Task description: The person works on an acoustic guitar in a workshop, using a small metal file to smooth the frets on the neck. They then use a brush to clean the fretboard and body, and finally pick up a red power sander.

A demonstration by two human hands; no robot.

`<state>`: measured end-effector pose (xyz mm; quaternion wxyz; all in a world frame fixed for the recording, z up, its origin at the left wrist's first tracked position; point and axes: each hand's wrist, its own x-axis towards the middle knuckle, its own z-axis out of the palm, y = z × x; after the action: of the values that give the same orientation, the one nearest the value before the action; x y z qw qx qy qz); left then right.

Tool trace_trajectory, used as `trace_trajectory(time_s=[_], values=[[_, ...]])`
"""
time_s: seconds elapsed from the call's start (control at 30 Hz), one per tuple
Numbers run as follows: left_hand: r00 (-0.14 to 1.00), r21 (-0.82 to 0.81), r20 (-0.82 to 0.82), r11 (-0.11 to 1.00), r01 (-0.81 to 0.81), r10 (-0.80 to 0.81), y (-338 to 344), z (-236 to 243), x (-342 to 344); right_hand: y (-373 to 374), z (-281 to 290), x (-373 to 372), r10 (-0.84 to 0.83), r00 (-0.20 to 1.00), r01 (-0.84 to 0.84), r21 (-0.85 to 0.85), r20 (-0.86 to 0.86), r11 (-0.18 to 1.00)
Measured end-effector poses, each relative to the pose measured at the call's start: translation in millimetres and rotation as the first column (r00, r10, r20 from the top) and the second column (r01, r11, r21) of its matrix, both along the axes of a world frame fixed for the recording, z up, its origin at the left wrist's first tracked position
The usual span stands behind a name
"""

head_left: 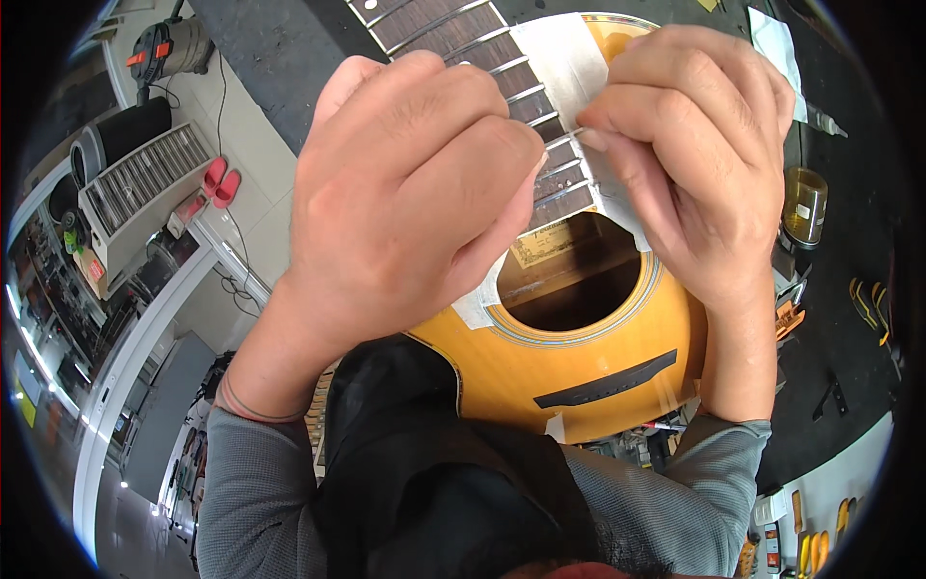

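An acoustic guitar (pixel 617 362) with an orange-yellow top lies before me, its dark fretboard (pixel 453 34) running up to the far left. Pale masking tape (pixel 564 63) covers the top along the fretboard's edges. My left hand (pixel 415 193) is closed over the fretboard near the sound hole (pixel 579 289), its fingertips mostly hidden behind the knuckles. Across from it, my right hand (pixel 690 154) pinches at the ends of the metal frets (pixel 559 169) on the right edge. Something thin and bright shows at its fingertips, too small to name.
On the dark work surface to the right are an amber jar (pixel 803 207), yellow-handled pliers (pixel 868 307) and a white sheet (pixel 776 58). A black bridge (pixel 606 379) sits on the guitar's top. Pink slippers (pixel 222 183) and a vacuum cleaner (pixel 169 48) stand on the floor at left.
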<state>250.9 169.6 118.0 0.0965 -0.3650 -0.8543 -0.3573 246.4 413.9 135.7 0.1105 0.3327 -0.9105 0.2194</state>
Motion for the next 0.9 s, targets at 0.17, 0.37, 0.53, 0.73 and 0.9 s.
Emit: trace_trajectory(time_s=[0.17, 0.37, 0.53, 0.73, 0.9], values=[[0.996, -0.023, -0.076, 0.999, -0.042, 0.041, 1, -1, -1, -3, -4, -3, -0.036, 0.999, 0.036, -0.005, -0.036, 0.999], [1.0, 0.0, 0.013, 1.0, -0.012, 0.012, -3, 1, 7, -2, 2, 1, 0.027, 0.999, -0.027, -0.015, 0.022, 1.0], [0.998, 0.0, -0.051, 0.999, -0.048, 0.048, -2, -2, 2, -8, -2, -3, 0.002, 0.996, 0.004, 0.076, -0.086, 0.997], [0.999, -0.009, -0.04, 1.0, -0.015, 0.014, -7, 2, 5, -8, 2, 4, 0.004, 1.0, -0.004, 0.001, -0.016, 1.0], [1.0, -0.011, -0.028, 1.0, -0.005, 0.005, -7, 2, 3, -11, 4, 2, 0.011, 1.0, -0.01, 0.038, -0.009, 0.999]])
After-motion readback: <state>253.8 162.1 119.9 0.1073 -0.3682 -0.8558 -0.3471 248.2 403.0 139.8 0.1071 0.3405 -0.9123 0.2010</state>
